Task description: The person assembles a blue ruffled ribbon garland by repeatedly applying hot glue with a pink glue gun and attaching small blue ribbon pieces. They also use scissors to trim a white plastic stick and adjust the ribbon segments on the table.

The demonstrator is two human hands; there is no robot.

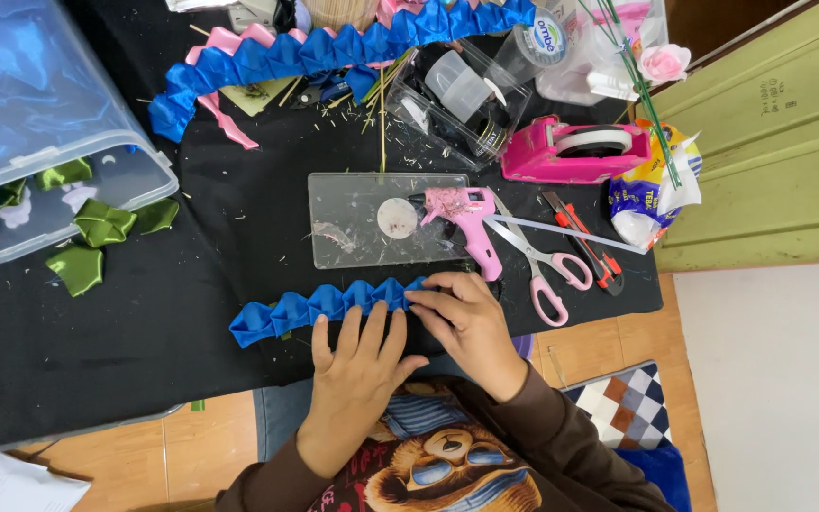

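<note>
Both hands are down on the short pleated blue satin ribbon strip [319,308] at the near edge of the black cloth-covered table [144,332]. My left hand [357,365] lies flat with fingers spread, fingertips pressing the strip's lower edge around the middle. My right hand [462,318] is curled over the strip's right end, fingers together and pressing or pinching the last fold; can't really tell which from this angle.

Progress, as far as I can judge: this strip has a run of folded petals already joined, but it's way shorter than the long pleated blue ribbon garland [334,52] curving across the far side of the table, so I'd guess it's partway. The pink hot glue gun [466,213] rests on the clear acrylic plate [353,237] just beyond the strip, pink-handled scissors [542,261] beside it. Loose folded green satin petals [97,232] sit off to the left by the clear plastic storage tub [40,142], unused so far.
</note>
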